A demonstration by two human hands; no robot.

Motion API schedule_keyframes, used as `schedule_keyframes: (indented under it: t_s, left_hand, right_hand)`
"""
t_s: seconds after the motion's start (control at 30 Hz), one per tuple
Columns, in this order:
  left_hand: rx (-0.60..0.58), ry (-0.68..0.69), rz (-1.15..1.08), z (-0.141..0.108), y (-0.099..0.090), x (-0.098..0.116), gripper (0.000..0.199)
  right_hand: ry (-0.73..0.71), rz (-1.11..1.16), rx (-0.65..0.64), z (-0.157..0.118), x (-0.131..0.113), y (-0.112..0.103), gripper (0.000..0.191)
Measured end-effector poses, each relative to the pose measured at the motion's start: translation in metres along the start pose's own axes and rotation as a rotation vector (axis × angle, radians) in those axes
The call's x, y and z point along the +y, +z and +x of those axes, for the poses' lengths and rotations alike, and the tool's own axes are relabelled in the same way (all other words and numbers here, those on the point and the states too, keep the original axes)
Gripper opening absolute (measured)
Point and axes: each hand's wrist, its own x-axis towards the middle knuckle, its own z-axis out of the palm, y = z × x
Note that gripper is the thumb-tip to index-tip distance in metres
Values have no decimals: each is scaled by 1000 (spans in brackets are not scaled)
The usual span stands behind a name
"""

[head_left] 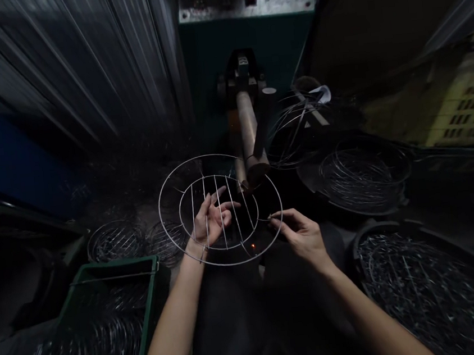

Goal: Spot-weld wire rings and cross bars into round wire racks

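Observation:
A round wire grid [166, 190], two concentric rings crossed by several straight rods, is held flat in front of me. My left hand [212, 222] is under it, fingers spread up through the rods, supporting it. My right hand [300, 233] pinches the outer ring's right edge together with a thin loose wire. The grid's far edge sits against the copper-coloured electrode arm [250, 136] of a green welding machine [247, 35]. A small orange spark [253, 247] glows near the grid's front edge.
A green crate [148, 317] of wire parts stands at lower left, finished round grids [114, 241] beside it. Dark tubs of wire rings [361, 173] and rods [435, 286] sit at right. A yellow crate [467, 113] is far right. Corrugated metal wall at left.

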Motion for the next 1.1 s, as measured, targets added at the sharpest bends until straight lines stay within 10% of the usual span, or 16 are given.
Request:
schedule_keyframes:
  t_s: [0.43,1.1]
  left_hand:
    - [188,408,74,-1,19,-40,32]
    - [199,437,64,4,20,-42,41]
  right_hand:
    - [-59,174,-29,85,-2,14,28]
    - [-79,129,-73,105,-3,23,25]
